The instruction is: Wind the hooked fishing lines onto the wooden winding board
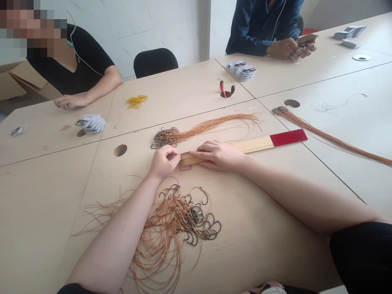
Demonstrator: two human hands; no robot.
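Note:
My left hand (163, 162) is closed in a pinch at the left end of a long flat wooden strip (255, 144). What its fingertips hold, if anything, is too small to make out. My right hand (219, 155) lies on the strip with fingers stretched out, pressing along its top. The strip's far right end carries a red band (289, 137). Nearest me, below both hands, spreads a loose tangle of dark fish hooks (196, 216) tied to orange-brown lines (159, 245). Behind my hands lies a neater bundle of hooked lines (211, 127), its hooks gathered at the left.
Another bundle of hooked lines (324, 132) lies at the right. Red-handled pliers (227, 90) stand in a table hole. Yellow pieces (136, 101) and stacks of small packets (92, 123) sit farther off. Two people sit across the table (39, 196); one holds something in both hands (294, 47).

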